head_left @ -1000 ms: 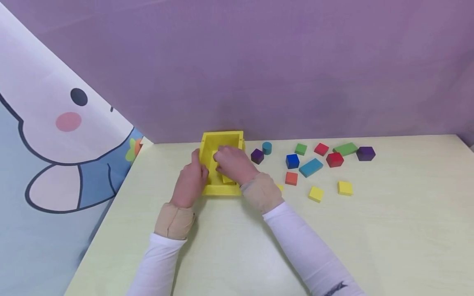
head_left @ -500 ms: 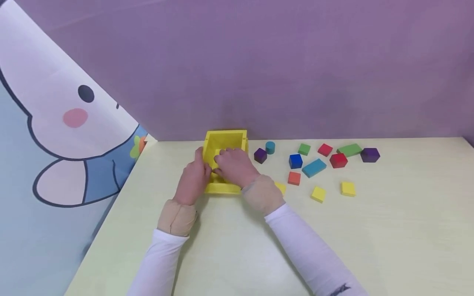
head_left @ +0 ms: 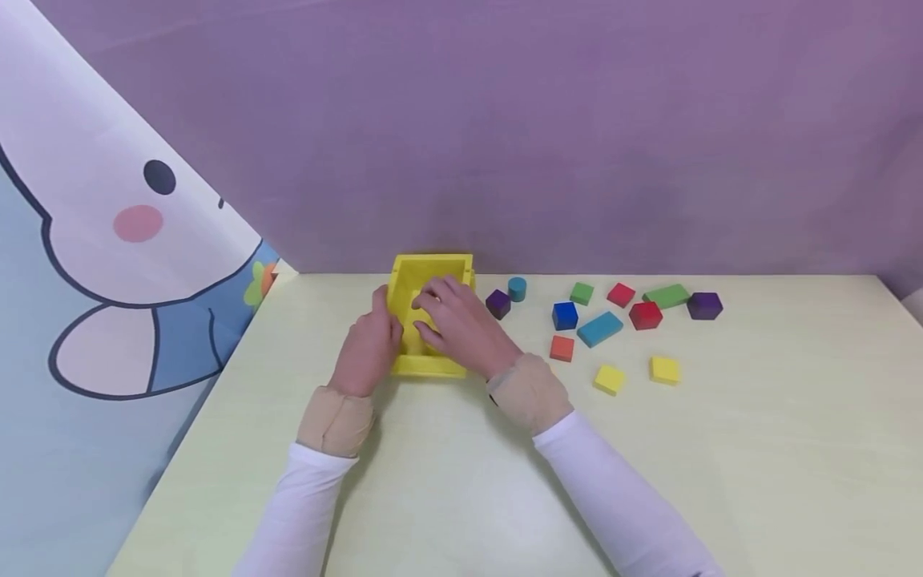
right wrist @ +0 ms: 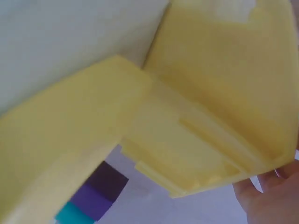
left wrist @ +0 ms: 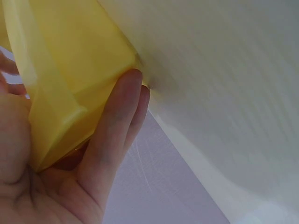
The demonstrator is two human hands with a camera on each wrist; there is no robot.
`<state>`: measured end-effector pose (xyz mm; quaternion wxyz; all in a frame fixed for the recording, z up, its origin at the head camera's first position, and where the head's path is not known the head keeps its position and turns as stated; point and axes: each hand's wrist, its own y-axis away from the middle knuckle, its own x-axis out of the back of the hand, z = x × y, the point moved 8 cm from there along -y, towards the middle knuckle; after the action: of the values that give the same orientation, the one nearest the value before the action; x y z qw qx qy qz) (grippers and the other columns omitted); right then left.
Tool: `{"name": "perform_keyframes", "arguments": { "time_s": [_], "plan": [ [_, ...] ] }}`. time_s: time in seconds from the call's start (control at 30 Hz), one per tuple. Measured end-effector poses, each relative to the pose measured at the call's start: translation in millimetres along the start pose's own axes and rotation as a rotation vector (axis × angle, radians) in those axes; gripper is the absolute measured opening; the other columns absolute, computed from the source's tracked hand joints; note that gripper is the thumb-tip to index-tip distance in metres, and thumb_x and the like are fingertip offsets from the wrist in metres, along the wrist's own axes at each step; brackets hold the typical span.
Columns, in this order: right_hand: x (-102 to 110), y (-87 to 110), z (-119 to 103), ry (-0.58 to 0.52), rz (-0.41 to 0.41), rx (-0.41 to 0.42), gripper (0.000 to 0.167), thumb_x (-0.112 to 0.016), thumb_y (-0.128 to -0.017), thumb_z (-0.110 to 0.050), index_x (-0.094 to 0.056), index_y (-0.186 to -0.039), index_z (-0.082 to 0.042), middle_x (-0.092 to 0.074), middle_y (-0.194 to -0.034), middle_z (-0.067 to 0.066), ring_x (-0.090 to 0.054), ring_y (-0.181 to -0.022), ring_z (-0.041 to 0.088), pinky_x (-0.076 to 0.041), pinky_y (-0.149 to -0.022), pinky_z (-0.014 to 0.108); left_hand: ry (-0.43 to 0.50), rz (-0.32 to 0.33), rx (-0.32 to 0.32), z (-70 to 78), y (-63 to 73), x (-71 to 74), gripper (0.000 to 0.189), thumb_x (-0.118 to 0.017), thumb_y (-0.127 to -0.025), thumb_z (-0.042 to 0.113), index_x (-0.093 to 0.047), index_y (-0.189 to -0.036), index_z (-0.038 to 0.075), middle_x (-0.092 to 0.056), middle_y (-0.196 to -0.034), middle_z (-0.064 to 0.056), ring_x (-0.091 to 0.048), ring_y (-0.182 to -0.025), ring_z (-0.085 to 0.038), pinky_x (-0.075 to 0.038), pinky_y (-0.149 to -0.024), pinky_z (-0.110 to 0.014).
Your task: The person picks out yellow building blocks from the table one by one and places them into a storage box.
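A yellow open-topped box (head_left: 429,366) stands near the back of the table, close to the purple backdrop. My left hand (head_left: 365,347) grips its left wall, thumb on top at the rim; in the left wrist view the fingers (left wrist: 112,121) lie along the outside of the yellow wall. Over the right part of the box is my right hand (head_left: 469,324), fingers loosely bent and thumb held apart, reaching inside. Yellow on yellow, the box's contents are mostly hidden under this hand. The right wrist view shows the box's yellow walls (right wrist: 219,60) up close.
Right of the box lie a purple cube (head_left: 498,304) and a blue cylinder (head_left: 517,289). Farther right are several blocks, including a blue cube (head_left: 565,316), a blue slab (head_left: 600,328), a red cube (head_left: 645,315), an orange square (head_left: 562,348) and two yellow squares (head_left: 664,370).
My right hand's curled fingers have loosened and spread inside the box. A yellow block beside the right forearm has become covered. The left hand keeps its grip on the wall.
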<state>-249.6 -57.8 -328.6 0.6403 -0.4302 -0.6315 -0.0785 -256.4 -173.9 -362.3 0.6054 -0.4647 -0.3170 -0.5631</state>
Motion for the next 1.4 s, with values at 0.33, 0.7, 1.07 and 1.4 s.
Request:
{"name": "perform_keyframes", "arguments": {
  "time_s": [0.33,0.7,1.07,1.4],
  "plan": [
    [24.8,26.6,2.0,-0.014,0.074,-0.045,0.030,-0.061,-0.085,-0.026,-0.059,-0.112,-0.014,-0.052,-0.109,-0.002,-0.044,-0.105,0.012,-0.038,-0.096,0.022,0.010,-0.019,0.033,-1.6,0.6,-0.2,0.049,-0.038,-0.093,0.015,-0.023,-0.138,0.003,-0.057,-0.066,-0.020,-0.052,-0.050,-0.029,-0.040,-0.044,-0.036],
    [30.4,65.1,26.5,-0.056,-0.015,-0.220,0.045,-0.061,-0.085,-0.029,-0.047,-0.123,-0.009,-0.056,-0.108,0.003,-0.052,-0.099,0.015,-0.047,-0.087,0.029,0.004,-0.005,0.017,-1.1,3.0,5.0,0.046,-0.036,-0.094,0.016,-0.024,-0.136,0.003,-0.056,-0.067,-0.022,-0.054,-0.052,-0.031,-0.041,-0.045,-0.040],
    [7.6,89.4,36.5,0.034,-0.364,-0.255,0.037,-0.069,-0.080,-0.018,-0.060,-0.115,-0.011,-0.056,-0.097,0.005,-0.052,-0.085,0.019,-0.047,-0.074,0.026,0.019,-0.021,0.024,-0.6,1.3,-0.2,0.046,-0.035,-0.094,0.015,-0.023,-0.136,0.002,-0.057,-0.067,-0.023,-0.052,-0.051,-0.029,-0.039,-0.043,-0.037],
    [6.9,87.6,41.6,-0.010,-0.334,-0.233,0.034,-0.073,-0.077,-0.014,-0.064,-0.110,-0.013,-0.061,-0.091,0.003,-0.055,-0.083,0.016,-0.048,-0.077,0.025,0.026,-0.040,0.035,-1.3,-0.7,-0.6,0.048,-0.036,-0.094,0.015,-0.022,-0.138,0.002,-0.056,-0.066,-0.022,-0.050,-0.049,-0.027,-0.038,-0.043,-0.034]
  ]
}}
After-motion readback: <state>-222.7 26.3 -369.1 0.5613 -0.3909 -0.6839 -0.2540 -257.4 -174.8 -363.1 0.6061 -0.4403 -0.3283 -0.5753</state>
